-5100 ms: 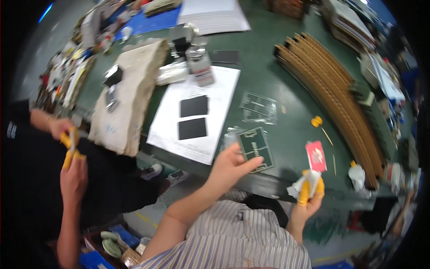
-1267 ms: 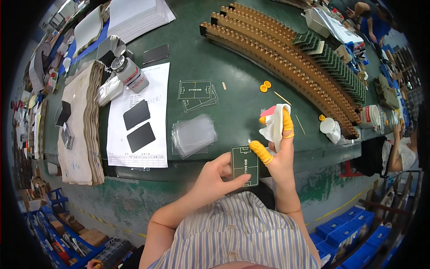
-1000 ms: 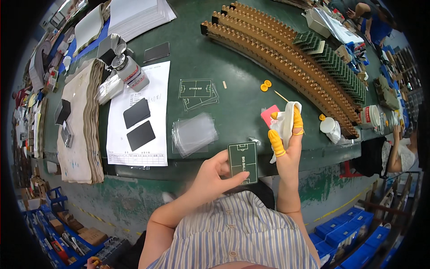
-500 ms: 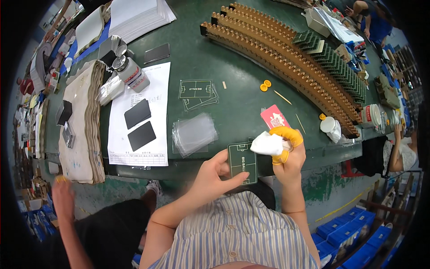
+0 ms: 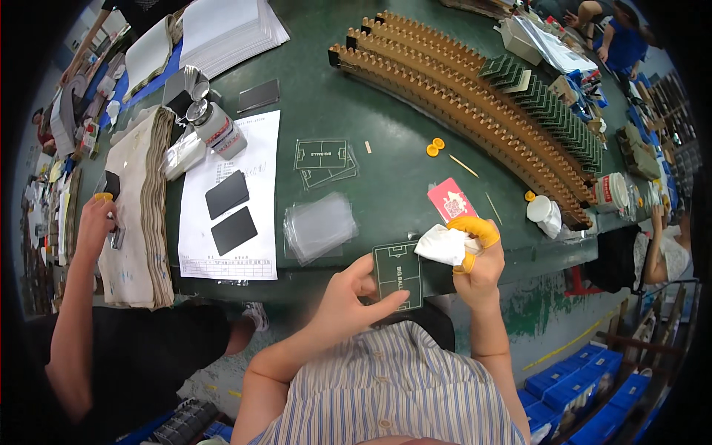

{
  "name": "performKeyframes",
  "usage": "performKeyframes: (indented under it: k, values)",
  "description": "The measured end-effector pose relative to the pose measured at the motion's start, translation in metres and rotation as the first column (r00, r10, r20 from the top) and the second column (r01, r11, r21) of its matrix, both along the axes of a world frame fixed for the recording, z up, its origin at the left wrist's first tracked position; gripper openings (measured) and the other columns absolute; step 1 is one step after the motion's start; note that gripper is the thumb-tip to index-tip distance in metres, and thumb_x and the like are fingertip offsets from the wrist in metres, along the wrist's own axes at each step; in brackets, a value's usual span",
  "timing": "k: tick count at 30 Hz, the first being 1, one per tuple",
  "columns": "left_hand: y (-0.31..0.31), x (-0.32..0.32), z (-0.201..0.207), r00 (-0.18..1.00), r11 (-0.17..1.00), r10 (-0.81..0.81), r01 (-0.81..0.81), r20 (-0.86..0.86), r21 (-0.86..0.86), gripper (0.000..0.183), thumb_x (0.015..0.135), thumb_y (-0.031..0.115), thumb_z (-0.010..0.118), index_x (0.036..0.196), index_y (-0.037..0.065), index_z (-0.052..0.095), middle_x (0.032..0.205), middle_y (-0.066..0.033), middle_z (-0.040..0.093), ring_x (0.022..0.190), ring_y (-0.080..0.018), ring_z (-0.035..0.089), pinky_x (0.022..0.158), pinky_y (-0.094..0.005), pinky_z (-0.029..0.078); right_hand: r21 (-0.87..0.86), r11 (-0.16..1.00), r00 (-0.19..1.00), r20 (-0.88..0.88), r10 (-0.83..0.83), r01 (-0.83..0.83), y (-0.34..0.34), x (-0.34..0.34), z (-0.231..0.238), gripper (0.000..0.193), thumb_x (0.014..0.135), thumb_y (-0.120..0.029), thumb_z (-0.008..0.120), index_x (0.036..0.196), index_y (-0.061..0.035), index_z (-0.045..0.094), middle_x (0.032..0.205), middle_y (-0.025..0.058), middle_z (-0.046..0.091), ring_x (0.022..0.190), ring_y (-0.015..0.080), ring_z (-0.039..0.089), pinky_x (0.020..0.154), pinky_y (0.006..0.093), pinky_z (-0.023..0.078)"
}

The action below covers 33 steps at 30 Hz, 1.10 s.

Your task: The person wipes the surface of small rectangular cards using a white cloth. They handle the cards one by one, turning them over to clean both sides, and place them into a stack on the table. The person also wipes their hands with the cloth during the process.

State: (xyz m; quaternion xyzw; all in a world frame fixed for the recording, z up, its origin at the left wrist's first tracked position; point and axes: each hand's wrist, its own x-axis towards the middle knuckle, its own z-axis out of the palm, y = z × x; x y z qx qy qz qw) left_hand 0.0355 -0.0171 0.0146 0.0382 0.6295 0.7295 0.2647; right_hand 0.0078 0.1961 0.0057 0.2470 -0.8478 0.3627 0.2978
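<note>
Left grip holds green card by its lower left part

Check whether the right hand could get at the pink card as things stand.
Probably yes: the pink card lies just beyond the right hand, mostly uncovered, though the fingers hold a white cloth.

The right hand has brought the white cloth off the pink card to the green soccer-pitch card's upper right corner; a co-worker's hand has reached the beige fabric stack on the tabletop's left.
</note>
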Motion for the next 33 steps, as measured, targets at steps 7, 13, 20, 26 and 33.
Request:
performKeyframes:
  k: [7, 13, 20, 26, 33]
  values:
    - [0.001, -0.004, 0.009, 0.999, 0.999, -0.033, 0.033, 0.040, 0.003, 0.046, 0.082, -0.002, 0.065, 0.123, -0.003, 0.046, 0.107, -0.0070, 0.063, 0.093, -0.0108, 0.062, 0.081, -0.0240, 0.050, -0.361, 0.925, 0.950, 0.314, -0.001, 0.120, 0.003, 0.012, -0.018, 0.020, 0.085, -0.003, 0.059, 0.104, 0.0008, 0.062, 0.115, 0.0145, 0.054, 0.097, 0.0252, 0.058, 0.084, 0.0311, 0.045]
    - [0.004, -0.005, 0.009, 0.989, 0.984, 0.067, -0.087, 0.130, 0.157, 0.050, 0.083, 0.001, 0.064, 0.128, -0.001, 0.043, 0.105, -0.0082, 0.065, 0.090, -0.0085, 0.062, 0.081, -0.0227, 0.048, -0.537, 0.826, 0.873, 0.470, 0.129, 0.168, 0.001, 0.013, -0.011, 0.038, 0.084, -0.005, 0.064, 0.121, -0.0028, 0.054, 0.116, 0.0092, 0.052, 0.100, 0.0169, 0.054, 0.084, 0.0270, 0.044]
    - [0.005, -0.017, 0.011, 0.967, 0.965, 0.038, -0.101, 0.250, 0.242, 0.044, 0.086, 0.000, 0.059, 0.127, -0.002, 0.042, 0.105, -0.0109, 0.064, 0.088, -0.0174, 0.066, 0.078, -0.0280, 0.054, -0.838, 0.515, 0.732, 0.463, 0.500, 0.179, -0.010, 0.022, -0.017, 0.071, 0.082, -0.003, 0.064, 0.141, -0.0098, 0.026, 0.122, 0.0075, 0.048, 0.092, 0.0070, 0.051, 0.072, 0.0200, 0.044]
    - [0.008, -0.018, 0.010, 0.969, 0.977, -0.002, -0.050, 0.246, 0.205, 0.041, 0.097, 0.024, 0.039, 0.127, -0.003, 0.043, 0.102, -0.0141, 0.065, 0.080, -0.0215, 0.068, 0.071, -0.0289, 0.055, -0.848, 0.492, 0.641, 0.492, 0.589, 0.199, -0.025, 0.023, -0.016, 0.085, 0.081, -0.001, 0.065, 0.146, -0.0116, 0.011, 0.119, 0.0062, 0.048, 0.104, 0.0127, 0.050, 0.090, 0.0277, 0.041]
    - [0.002, -0.018, -0.004, 0.965, 0.970, -0.048, -0.017, 0.260, 0.244, 0.071, 0.097, 0.053, 0.011, 0.133, -0.003, 0.037, 0.104, -0.0200, 0.065, 0.083, -0.0324, 0.068, 0.073, -0.0363, 0.056, -0.834, 0.481, 0.617, 0.534, 0.579, 0.271, -0.028, 0.024, -0.018, 0.084, 0.080, 0.001, 0.068, 0.146, -0.0111, 0.017, 0.115, 0.0053, 0.051, 0.103, 0.0122, 0.052, 0.089, 0.0263, 0.043]
